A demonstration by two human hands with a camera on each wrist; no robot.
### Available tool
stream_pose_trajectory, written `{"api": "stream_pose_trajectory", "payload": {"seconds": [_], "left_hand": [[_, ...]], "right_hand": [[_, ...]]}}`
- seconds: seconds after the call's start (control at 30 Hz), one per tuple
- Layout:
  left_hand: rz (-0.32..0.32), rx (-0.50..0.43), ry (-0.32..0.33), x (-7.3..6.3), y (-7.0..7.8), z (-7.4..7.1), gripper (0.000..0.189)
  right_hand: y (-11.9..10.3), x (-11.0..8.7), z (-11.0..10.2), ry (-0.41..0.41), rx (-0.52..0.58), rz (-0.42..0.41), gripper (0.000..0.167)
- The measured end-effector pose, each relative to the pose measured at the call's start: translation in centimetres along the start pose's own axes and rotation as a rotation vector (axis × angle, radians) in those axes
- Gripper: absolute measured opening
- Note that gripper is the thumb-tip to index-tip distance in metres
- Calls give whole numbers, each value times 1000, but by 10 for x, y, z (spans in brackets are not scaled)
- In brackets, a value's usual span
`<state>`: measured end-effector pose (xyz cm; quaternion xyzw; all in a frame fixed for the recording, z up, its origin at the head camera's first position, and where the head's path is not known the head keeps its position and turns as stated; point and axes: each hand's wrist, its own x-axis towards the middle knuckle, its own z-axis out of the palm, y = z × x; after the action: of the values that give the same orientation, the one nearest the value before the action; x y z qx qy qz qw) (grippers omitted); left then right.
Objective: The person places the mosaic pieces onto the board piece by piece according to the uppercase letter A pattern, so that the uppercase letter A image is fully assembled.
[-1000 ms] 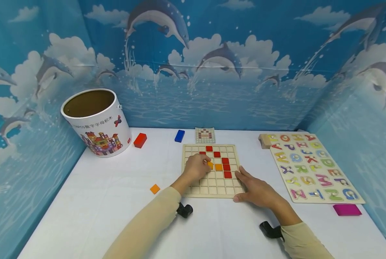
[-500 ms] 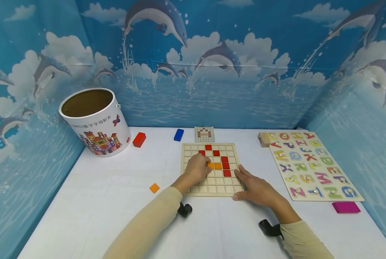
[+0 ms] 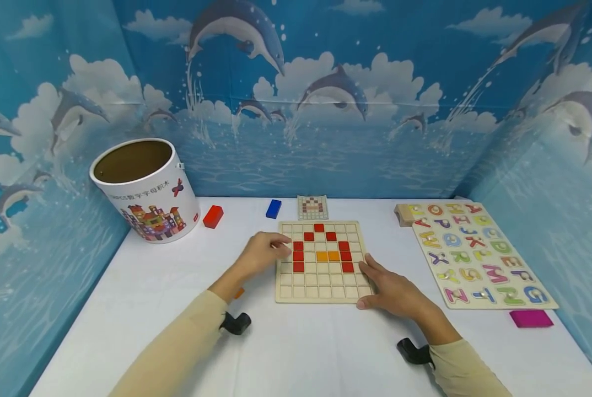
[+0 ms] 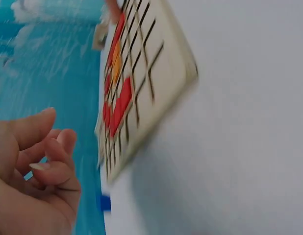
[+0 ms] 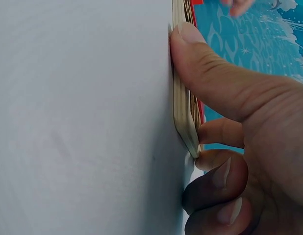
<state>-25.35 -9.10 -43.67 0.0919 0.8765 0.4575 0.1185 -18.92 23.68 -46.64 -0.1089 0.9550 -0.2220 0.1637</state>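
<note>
A wooden grid board (image 3: 324, 292) lies on the table with red tiles (image 3: 298, 256) in an arch and two orange tiles (image 3: 328, 256) side by side in the middle. My left hand (image 3: 262, 255) hovers at the board's left edge; in the left wrist view its fingers (image 4: 63, 171) are loosely bent with nothing between them. My right hand (image 3: 392, 289) holds the board's near right corner, thumb (image 5: 195, 49) against the near edge and fingers along the right side. A loose orange tile (image 3: 239, 293) lies partly hidden by my left wrist.
A small pattern card (image 3: 312, 208) lies behind the board. Blue (image 3: 273, 209) and red blocks (image 3: 213, 216) and a white bucket (image 3: 149, 190) stand back left. An alphabet puzzle board (image 3: 479, 259), a wooden block (image 3: 403, 215) and a magenta block (image 3: 531, 318) are on the right.
My left hand has let go of an orange tile beside the other one and moved left off the board, uncovering red tiles on the left. My right hand stays at the corner.
</note>
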Motion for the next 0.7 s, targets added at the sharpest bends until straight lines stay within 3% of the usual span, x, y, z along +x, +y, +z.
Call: {"api": "stream_pose_trajectory", "payload": {"seconds": [0.13, 0.23, 0.33, 0.4, 0.6, 0.7], "left_hand": [[-151, -81, 63, -25, -34, -43, 33], [-241, -160, 91, -50, -62, -59, 32], [-275, -205, 122, -69, -79, -59, 32], [-267, -190, 145, -75, -83, -53, 34], [-218, 36, 180, -78, -78, -38, 39], [-194, 146, 187, -81, -78, -32, 32]], "right_hand": [[0, -1, 0, 4, 8, -3, 109], [-1, 0, 0, -9, 16, -4, 109], [-1, -2, -2, -10, 14, -5, 109], [-1, -3, -4, -2, 11, -5, 109], [1, -1, -3, 1, 18, -2, 110], [-1, 0, 0, 3, 10, 0, 110]]}}
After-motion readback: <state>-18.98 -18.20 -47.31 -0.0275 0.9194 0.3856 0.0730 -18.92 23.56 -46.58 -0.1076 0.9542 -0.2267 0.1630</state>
